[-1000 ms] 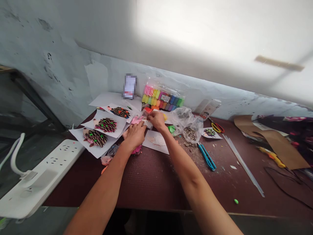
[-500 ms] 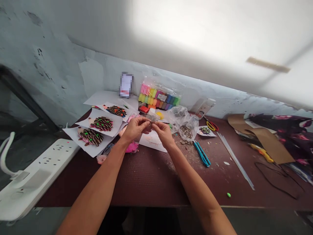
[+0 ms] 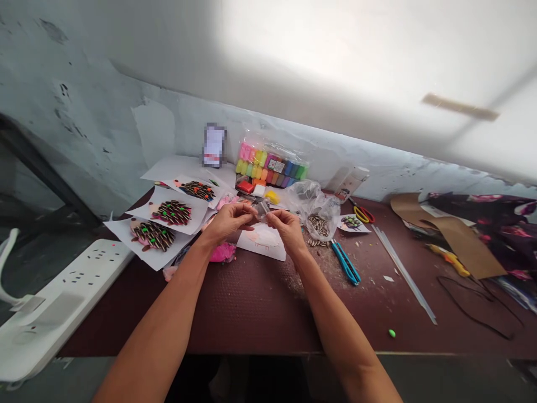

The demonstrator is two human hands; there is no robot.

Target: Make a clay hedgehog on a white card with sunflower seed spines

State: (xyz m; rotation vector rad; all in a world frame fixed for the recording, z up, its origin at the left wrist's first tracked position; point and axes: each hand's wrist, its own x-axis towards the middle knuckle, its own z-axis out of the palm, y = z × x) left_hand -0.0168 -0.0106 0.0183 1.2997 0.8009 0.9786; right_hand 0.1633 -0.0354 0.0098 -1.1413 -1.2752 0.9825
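Note:
A small crinkled clear plastic wrapper point(image 3: 262, 207) is stretched between my two hands above the middle of the table. My left hand point(image 3: 231, 223) pinches its left side, and the fingers of my right hand point(image 3: 287, 228) are closed on its right side. What the wrapper contains, if anything, is too small to make out. Below them lies a white sheet with a drawn outline point(image 3: 262, 242). Pink clay in plastic point(image 3: 223, 252) sits beside my left wrist. To the right of my right hand, a clear bag point(image 3: 325, 215) holds striped sunflower seeds, with some spilled out.
Seed-covered hedgehog pictures point(image 3: 171, 212) lie at left near a white power strip point(image 3: 79, 285). Colored clay packs point(image 3: 272, 165) lean on the wall. Blue-handled pliers point(image 3: 346, 263), scissors point(image 3: 363, 214), glue sticks point(image 3: 405, 274) and a yellow glue gun point(image 3: 453, 261) are at right.
My hands have moved slightly apart, drawing the wrapper out between them. More of the drawn outline on the sheet below now shows. The view has shifted a little.

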